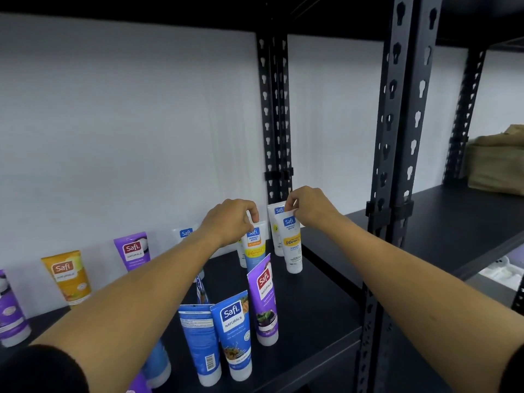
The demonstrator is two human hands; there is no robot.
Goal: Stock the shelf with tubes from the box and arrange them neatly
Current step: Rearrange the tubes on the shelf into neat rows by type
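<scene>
White wall panels back a black metal shelf (326, 304) framed by perforated uprights (397, 154). At far left a purple tube (11, 313) stands at the frame edge, followed along the wall by an orange Safi Naturals tube (68, 275), a purple Safi Naturals tube (133, 251) and a white tube (185, 234) partly hidden by the forearm. Toward the front edge stand a blue tube showing its barcode (201, 344), a blue Safi Naturals tube (235, 333) and a leaning purple tube (265, 299). The left hand (229, 222) pinches the top of a white-and-blue Perfect White tube (253, 248); the right hand (309, 207) pinches the crimped top of a white Vitamin C tube (292, 245), which stands just in front of another white tube (276, 228). An olive bag (496, 163) rests on the neighbouring shelf at right. The box is not in view. Step in hand, as judged: setting two upright tubes into the back right corner. The next move likely calls for squaring both labels forward, then straightening the front group.
</scene>
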